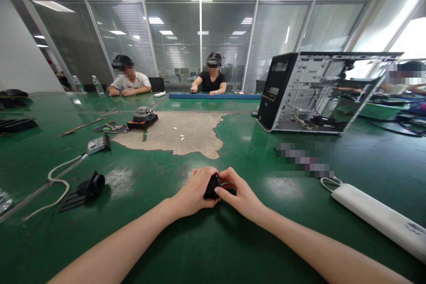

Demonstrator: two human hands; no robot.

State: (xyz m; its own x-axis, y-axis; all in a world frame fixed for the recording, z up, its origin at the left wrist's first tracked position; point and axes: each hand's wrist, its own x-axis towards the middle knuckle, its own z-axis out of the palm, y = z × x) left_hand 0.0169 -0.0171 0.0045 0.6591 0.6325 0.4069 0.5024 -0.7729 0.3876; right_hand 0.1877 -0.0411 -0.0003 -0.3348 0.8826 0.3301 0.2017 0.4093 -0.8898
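Note:
A small black part (pixel 211 187), perhaps plastic, is held just above the green table in front of me; its exact kind I cannot make out. My left hand (pixel 191 191) is wrapped round it from the left, fingers over the top and thumb beneath. From the right, my right hand (pixel 242 193) closes thumb and fingertips on its edge. Much of the part is hidden by my fingers. To the left lies a black plastic bracket (pixel 88 188) with a round opening and slatted arms.
An opened computer case (pixel 281 91) stands at right. A white power strip (pixel 376 217) lies at lower right, a cooler-like part (pixel 143 117) and a metal box with a cable (pixel 98 143) at left. Two people sit across the table (pixel 246 248); another is at far right.

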